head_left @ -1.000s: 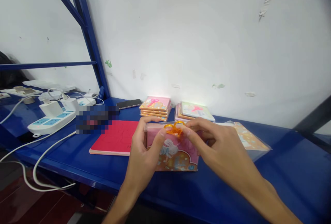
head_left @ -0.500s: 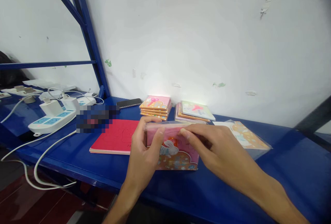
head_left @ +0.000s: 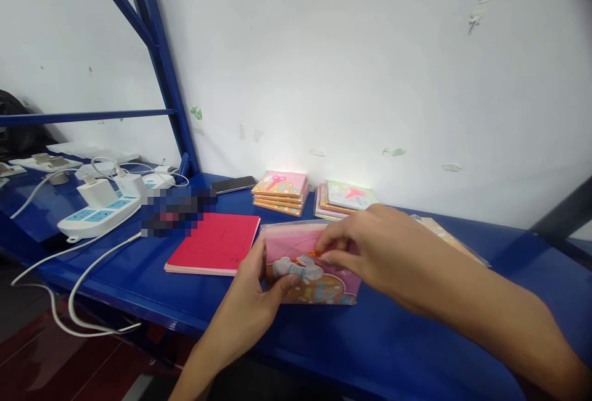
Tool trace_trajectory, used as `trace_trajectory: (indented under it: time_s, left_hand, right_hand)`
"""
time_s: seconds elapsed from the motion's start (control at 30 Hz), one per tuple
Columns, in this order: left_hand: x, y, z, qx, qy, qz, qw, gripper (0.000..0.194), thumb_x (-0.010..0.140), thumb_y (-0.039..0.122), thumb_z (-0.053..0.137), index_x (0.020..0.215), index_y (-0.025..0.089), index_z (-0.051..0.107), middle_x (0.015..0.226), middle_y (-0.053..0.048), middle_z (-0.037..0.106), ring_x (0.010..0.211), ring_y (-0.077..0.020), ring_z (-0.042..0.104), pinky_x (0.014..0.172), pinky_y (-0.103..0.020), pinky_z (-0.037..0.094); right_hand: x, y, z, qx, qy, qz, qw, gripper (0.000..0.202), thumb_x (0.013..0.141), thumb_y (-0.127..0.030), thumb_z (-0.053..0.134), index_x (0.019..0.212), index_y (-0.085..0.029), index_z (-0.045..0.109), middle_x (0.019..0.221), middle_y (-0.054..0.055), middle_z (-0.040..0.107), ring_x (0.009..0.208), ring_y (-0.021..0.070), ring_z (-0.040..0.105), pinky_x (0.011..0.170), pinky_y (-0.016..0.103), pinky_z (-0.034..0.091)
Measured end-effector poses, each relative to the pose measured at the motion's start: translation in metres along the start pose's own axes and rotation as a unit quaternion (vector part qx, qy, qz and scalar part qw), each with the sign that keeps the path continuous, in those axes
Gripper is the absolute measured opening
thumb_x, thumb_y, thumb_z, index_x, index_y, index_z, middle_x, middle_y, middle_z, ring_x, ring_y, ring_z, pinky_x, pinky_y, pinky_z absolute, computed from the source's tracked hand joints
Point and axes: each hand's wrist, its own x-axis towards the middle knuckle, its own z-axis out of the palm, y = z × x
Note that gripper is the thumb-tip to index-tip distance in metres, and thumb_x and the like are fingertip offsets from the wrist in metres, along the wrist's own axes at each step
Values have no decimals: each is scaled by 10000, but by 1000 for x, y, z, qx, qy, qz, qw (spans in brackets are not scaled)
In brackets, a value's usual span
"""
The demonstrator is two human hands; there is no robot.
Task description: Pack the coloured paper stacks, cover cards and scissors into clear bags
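A pink and orange booklet [head_left: 324, 284] with a rabbit picture, in a clear plastic sleeve, stands tilted up near the front of the blue table. My left hand [head_left: 259, 296] grips its left side, thumb across the front and fingers behind. At the booklet's upper middle, my right hand [head_left: 365, 240] pinches a small orange object [head_left: 314, 254], mostly hidden by the fingertips. Behind are two stacks of booklets: the left stack [head_left: 280, 191] has pink scissors on top, and the right stack [head_left: 346, 196] shows a pink shape on its top cover.
Left of the hands lies a red booklet [head_left: 215, 243], with a black phone [head_left: 232, 184] behind it. A white power strip [head_left: 99, 216] with plugs and cables is at the left. Another sleeved booklet [head_left: 446, 233] lies partly behind my right arm.
My right hand has moved down from the sleeve's top edge onto the booklet's front, at the orange object. My left thumb has slid lower on the cover.
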Motion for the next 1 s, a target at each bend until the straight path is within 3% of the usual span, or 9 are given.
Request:
trace_trajectory:
  time_s: [0.13, 0.27, 0.37, 0.5, 0.67, 0.87, 1.0]
  left_hand:
    - [1, -4, 0, 9, 8, 12, 1000, 359, 934, 316, 683, 1259, 262, 540, 1205, -69, 691, 1131, -263, 673, 986, -438, 538]
    - [1, -3, -1, -8, -1, -5, 1000, 434, 933, 330, 686, 1322, 264, 504, 1204, -61, 691, 1129, -256, 669, 980, -420, 542]
    - [0, -1, -1, -29, -14, -19, 999, 464, 923, 340, 703, 1335, 280, 497, 1214, -41, 694, 1058, -228, 692, 941, -378, 559]
    - [0, -3, -2, -35, -13, -29, 999, 421, 923, 370, 704, 1295, 291, 524, 1072, -3, 721, 956, -204, 712, 893, -353, 569]
    - [0, -6, -3, -18, -3, -33, 999, 457, 917, 393, 706, 1321, 290, 519, 893, 24, 713, 906, -211, 717, 847, -349, 576]
    - [0, -1, -1, -40, -1, -26, 999, 486, 892, 360, 737, 1311, 254, 515, 1189, -56, 726, 1122, -267, 699, 966, -405, 558]
    - [1, 1, 1, -83, -6, -12, 996, 551, 897, 330, 734, 1384, 262, 487, 1328, -85, 688, 1217, -284, 664, 1035, -425, 530]
  right_hand:
    - [3, -9, 0, -64, 19, 7, 998, 157, 802, -152, 701, 685, -257, 706, 620, -3, 676, 496, 158, 518, 476, 311, 199]
    - [4, -11, -4, -82, 12, -11, 997, 146, 808, -145, 660, 693, -235, 674, 627, 2, 660, 527, 161, 532, 490, 295, 225]
    - [4, -8, -17, -18, 18, 16, 1000, 113, 798, -152, 646, 732, -234, 687, 599, -31, 637, 499, 125, 521, 482, 263, 273]
    - [-1, 2, -33, 102, 76, 76, 989, 83, 862, -271, 653, 818, -240, 716, 534, -58, 588, 437, 96, 478, 435, 229, 311]
    - [-9, 16, -27, 155, 57, 102, 981, 171, 905, -384, 660, 854, -247, 750, 506, -54, 560, 430, 103, 473, 395, 217, 316]
    - [-16, 15, -11, 45, 49, 27, 997, 161, 928, -374, 676, 909, -315, 824, 460, -52, 506, 404, 92, 425, 421, 243, 290]
    - [-22, 16, -9, 34, 131, 30, 990, 217, 936, -479, 667, 1058, -345, 788, 706, -16, 693, 583, 141, 606, 548, 262, 452]
